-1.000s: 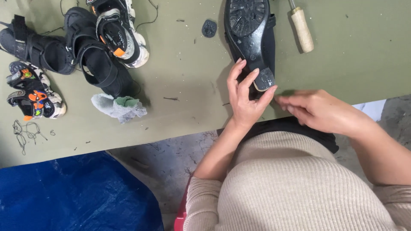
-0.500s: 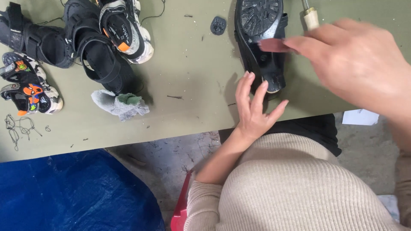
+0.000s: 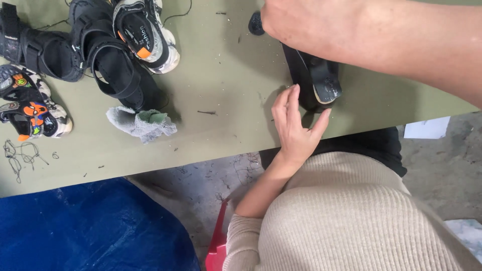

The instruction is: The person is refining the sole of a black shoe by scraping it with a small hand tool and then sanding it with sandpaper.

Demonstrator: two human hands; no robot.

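Since the earlier frame our right hand (image 3: 306, 22) has swung up over the black shoe's (image 3: 314, 83) far end, its grip hidden, while our open left hand (image 3: 296, 125) touches the near heel, the shoe's long axis running away from us on the green table (image 3: 226, 75).

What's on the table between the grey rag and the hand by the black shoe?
Head view: between the rag and the left hand there is only bare green table, with a small dark scrap and some specks on it.
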